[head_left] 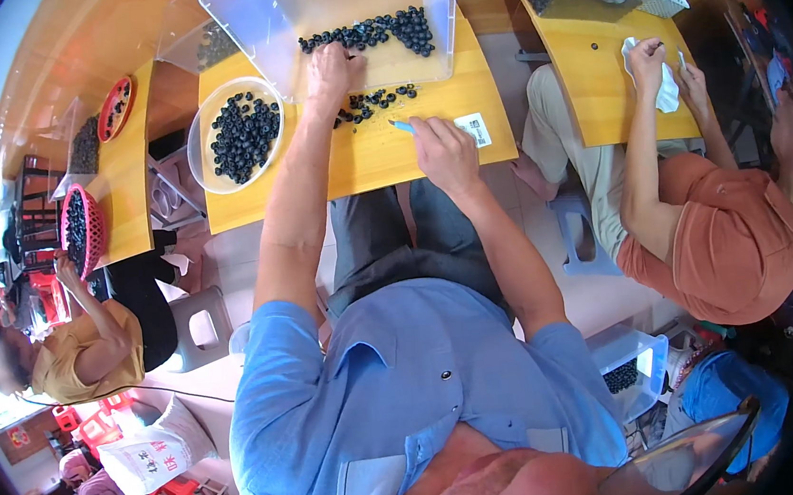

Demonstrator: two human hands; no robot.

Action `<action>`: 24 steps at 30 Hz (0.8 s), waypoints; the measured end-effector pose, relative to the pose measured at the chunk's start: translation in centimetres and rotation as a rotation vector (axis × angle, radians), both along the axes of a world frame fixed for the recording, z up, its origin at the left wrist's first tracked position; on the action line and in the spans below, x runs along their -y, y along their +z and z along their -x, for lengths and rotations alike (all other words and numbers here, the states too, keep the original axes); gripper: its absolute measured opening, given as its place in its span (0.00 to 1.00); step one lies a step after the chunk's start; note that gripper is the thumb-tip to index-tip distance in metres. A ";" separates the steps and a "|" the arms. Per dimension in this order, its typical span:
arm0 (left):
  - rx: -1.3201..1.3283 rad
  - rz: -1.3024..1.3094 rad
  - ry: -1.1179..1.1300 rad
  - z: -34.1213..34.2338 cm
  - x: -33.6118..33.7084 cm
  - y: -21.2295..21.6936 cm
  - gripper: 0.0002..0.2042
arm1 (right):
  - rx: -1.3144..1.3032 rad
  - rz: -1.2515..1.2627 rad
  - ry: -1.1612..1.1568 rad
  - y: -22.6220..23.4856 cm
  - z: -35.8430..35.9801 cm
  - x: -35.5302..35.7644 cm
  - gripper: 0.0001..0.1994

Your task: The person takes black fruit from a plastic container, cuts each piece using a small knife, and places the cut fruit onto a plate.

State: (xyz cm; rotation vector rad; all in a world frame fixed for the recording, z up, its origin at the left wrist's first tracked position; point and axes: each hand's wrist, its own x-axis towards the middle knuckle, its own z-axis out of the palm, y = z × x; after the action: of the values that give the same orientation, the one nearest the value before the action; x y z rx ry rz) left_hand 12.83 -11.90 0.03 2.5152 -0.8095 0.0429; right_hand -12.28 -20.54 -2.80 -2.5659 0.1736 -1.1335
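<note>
My left hand (330, 71) reaches into a clear plastic bin (247, 33) that lies tilted on the wooden table. Its fingers are curled at the edge of a row of small dark round pieces (409, 31), like berries or beads; what they pinch is hidden. My right hand (446, 152) is closed around a thin tool with a blue end (401, 126), held low over the table. Between my hands, more dark round pieces (362, 108) lie loose on the wood. A round clear bowl (196, 152) heaped with the same pieces stands left of my left forearm.
A white printed card (473, 130) lies right of my right hand. At the right table (581, 86), a person in an orange-brown top (734, 234) holds a white cloth (663, 93). At left, a person in yellow (91, 348) reaches to a pink basket (82, 230). Stools stand between the tables.
</note>
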 end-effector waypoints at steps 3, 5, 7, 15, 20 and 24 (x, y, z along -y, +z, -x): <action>0.006 0.006 0.006 -0.3 -0.4 -0.2 0.17 | -0.089 -0.044 0.011 0.2 0.2 -0.2 0.11; 0.016 0.003 -0.003 -0.3 -0.4 -0.1 0.19 | -0.086 -0.050 0.016 0.2 0.2 -0.3 0.11; -0.007 0.073 0.063 0.2 0.0 0.2 0.17 | -0.087 -0.059 0.015 0.2 0.2 -0.2 0.11; -0.860 1.054 0.113 5.2 -5.5 -0.2 0.19 | -0.012 -0.006 0.014 0.1 -0.1 0.1 0.07; -0.988 1.380 0.204 6.5 -7.7 -0.6 0.16 | -0.035 -0.017 0.031 0.0 -0.1 -0.1 0.07; -1.034 1.321 0.136 7.2 -8.5 -0.8 0.10 | -0.030 -0.025 0.033 -0.2 -0.1 -0.1 0.08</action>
State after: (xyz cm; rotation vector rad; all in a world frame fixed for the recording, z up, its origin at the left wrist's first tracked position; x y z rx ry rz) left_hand 5.59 -3.41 -0.77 1.0469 -0.0422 -0.4723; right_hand -12.23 -20.48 -3.01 -2.5554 0.1514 -1.0751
